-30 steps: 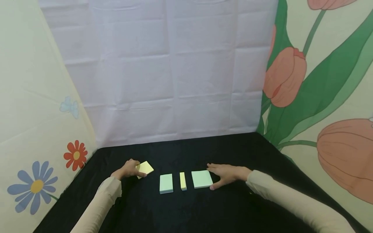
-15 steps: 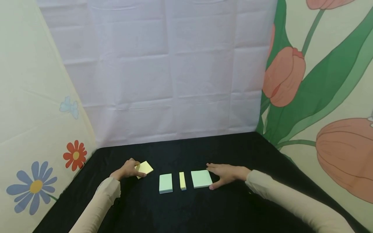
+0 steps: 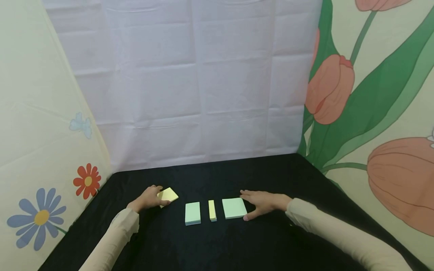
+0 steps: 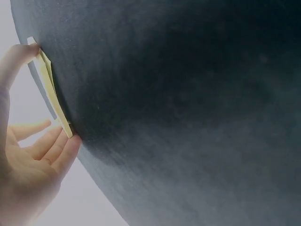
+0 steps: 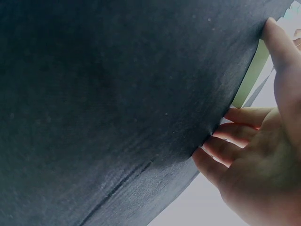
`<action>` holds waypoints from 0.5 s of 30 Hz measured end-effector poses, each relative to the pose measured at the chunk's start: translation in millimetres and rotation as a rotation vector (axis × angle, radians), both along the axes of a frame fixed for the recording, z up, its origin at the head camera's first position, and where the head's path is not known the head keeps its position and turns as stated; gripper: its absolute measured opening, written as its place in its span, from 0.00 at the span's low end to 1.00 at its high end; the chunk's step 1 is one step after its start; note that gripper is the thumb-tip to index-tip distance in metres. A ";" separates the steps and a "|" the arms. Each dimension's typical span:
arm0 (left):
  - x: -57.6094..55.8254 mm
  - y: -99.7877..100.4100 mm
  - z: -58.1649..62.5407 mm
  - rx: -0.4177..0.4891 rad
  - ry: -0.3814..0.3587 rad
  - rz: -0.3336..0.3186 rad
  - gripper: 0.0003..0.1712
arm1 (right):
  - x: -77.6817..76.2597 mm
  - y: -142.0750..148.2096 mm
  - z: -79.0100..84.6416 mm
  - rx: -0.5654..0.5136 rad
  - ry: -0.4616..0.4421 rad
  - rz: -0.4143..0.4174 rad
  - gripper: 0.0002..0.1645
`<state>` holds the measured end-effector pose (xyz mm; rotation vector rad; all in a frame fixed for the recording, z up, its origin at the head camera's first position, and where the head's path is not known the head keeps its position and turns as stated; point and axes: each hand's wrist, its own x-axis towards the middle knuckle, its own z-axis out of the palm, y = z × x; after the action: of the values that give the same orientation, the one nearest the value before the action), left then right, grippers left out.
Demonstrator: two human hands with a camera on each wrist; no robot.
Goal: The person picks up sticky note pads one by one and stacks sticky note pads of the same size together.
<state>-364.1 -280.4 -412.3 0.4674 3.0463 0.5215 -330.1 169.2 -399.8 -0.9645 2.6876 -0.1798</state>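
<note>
In the head view, my left hand (image 3: 147,198) holds a yellow sticky note pad (image 3: 168,194) by its edges, turned cornerwise on the table. The left wrist view shows the thumb at one end of this yellow pad (image 4: 51,84) and the fingertips at the other. My right hand (image 3: 264,202) lies beside a wide light green sticky note pad (image 3: 234,208), thumb by its near right corner and fingers stretched past its far right corner. In the right wrist view, those fingertips rest on the black cloth, with the green pad's edge (image 5: 251,75) between thumb and index finger.
Between the hands stand a smaller green sticky note pad (image 3: 192,213) and a narrow yellow pad (image 3: 212,210), with gaps between them. All lie on a black-covered table (image 3: 203,248). A white cloth (image 3: 203,82) hangs behind, with flower-printed cloths (image 3: 339,150) at both sides.
Both hands stay at their pads, and no pad has moved on the table. The whole head view has shifted very slightly.
</note>
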 end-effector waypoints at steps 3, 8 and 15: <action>-2.1 0.0 -1.3 -0.009 0.010 -0.004 0.46 | 0.5 -0.3 0.2 0.005 0.002 -0.010 0.55; -4.5 -0.7 -2.6 -0.021 0.006 -0.004 0.46 | 0.5 -0.3 -0.2 0.008 0.001 -0.018 0.55; -3.3 0.0 -2.7 -0.009 0.029 -0.012 0.44 | 1.5 -1.1 0.8 0.004 0.003 -0.027 0.55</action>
<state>-367.4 -280.5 -414.9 0.4969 3.0695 0.5047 -328.5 168.1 -399.0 -0.9285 2.7038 -0.1786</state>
